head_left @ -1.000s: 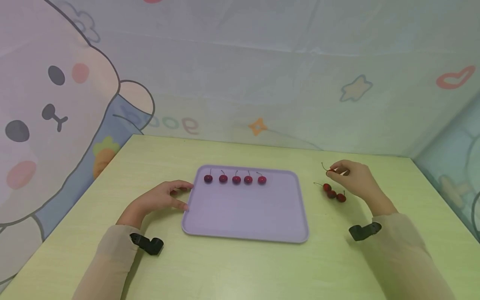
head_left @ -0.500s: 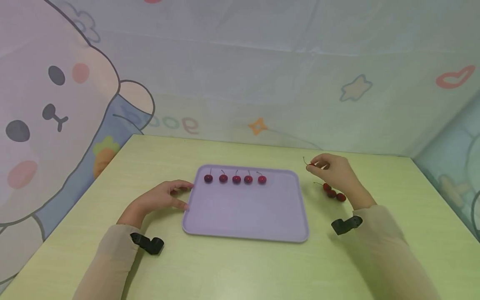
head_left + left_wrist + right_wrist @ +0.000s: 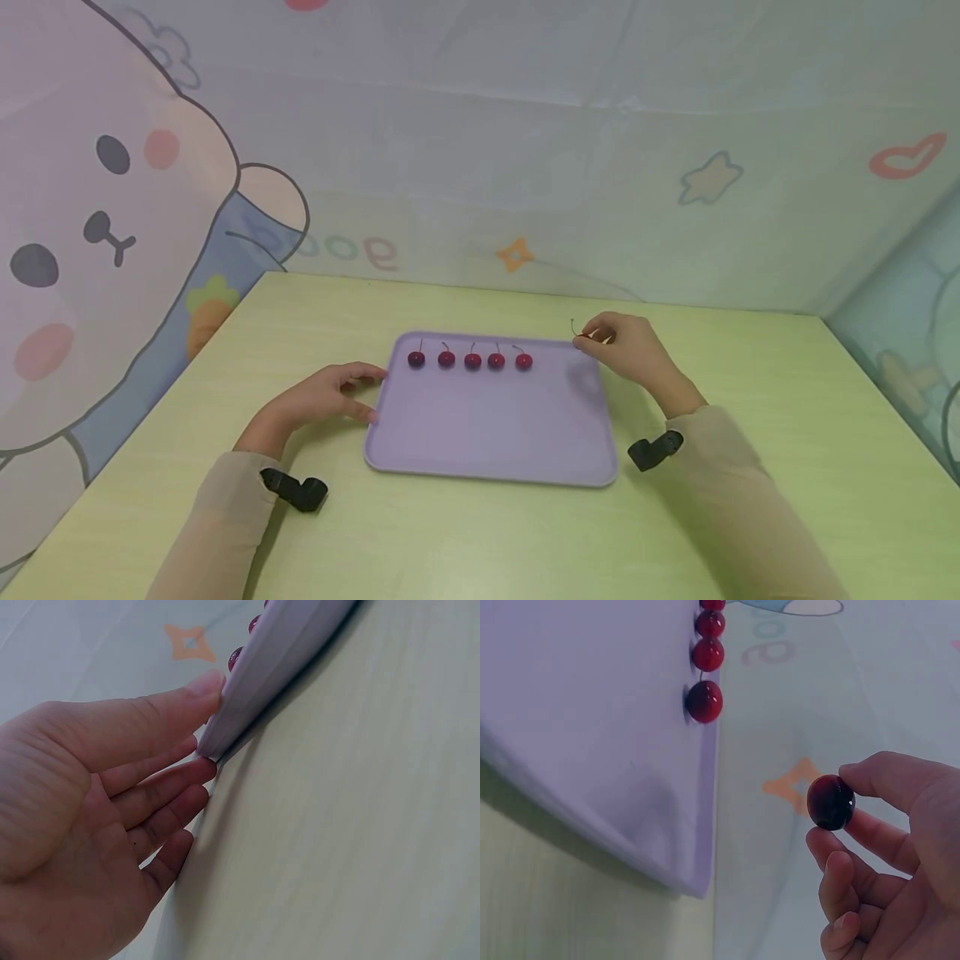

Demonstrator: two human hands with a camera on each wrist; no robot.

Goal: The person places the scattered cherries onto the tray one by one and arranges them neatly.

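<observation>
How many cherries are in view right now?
6: five in a row along the far edge of the purple tray, and one cherry pinched in the right hand. More may be hidden behind that arm.

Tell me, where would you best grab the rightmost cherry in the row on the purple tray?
Probably by its thin stem, from above. The rightmost cherry sits on the tray with its stem pointing up and leftward, and its round, glossy body could slip. Its right side is free, while another cherry sits close on its left.
</observation>
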